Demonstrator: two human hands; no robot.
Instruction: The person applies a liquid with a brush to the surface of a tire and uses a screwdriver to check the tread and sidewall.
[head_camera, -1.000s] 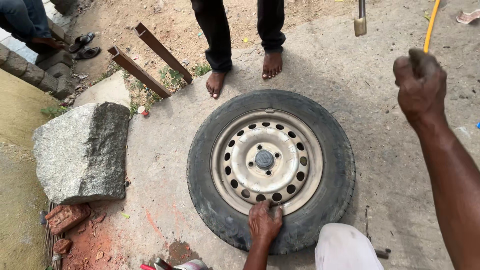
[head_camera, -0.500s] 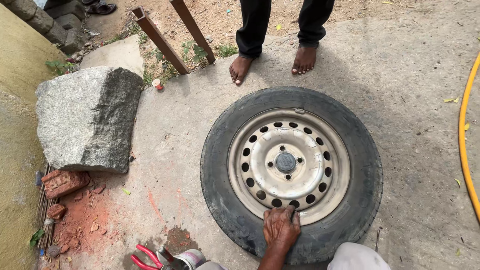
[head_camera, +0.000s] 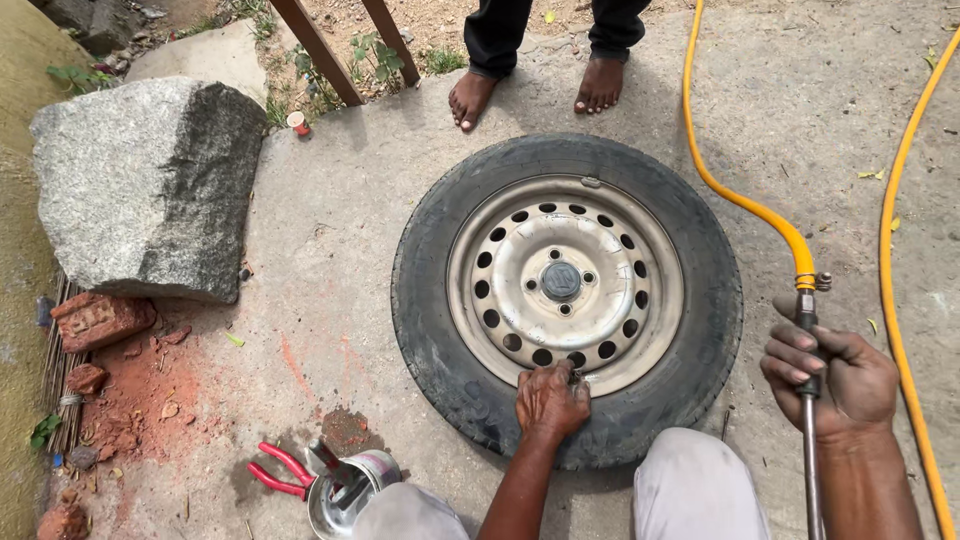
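Note:
A car tyre (head_camera: 450, 330) on a silver steel rim (head_camera: 520, 270) lies flat on the concrete. My left hand (head_camera: 550, 402) rests on the near edge of the rim where it meets the rubber, fingertips pinching something small there that I cannot make out. My right hand (head_camera: 835, 378) is closed around a metal air nozzle (head_camera: 808, 420) joined to a yellow hose (head_camera: 745, 205), held to the right of the tyre. My knees (head_camera: 690, 485) are at the bottom edge.
Another person's bare feet (head_camera: 535, 90) stand just beyond the tyre. A large granite block (head_camera: 145, 180) sits at left with red bricks (head_camera: 100, 320) below it. Red-handled pliers (head_camera: 285, 470) and a steel bowl (head_camera: 345, 490) lie near my left knee. Two wooden posts (head_camera: 320, 45) lean at top.
My view has tilted down and shifted. My right hand dropped from raised at the upper right, left view, and is back beside the tyre gripping the nozzle. My left hand stayed on the rim.

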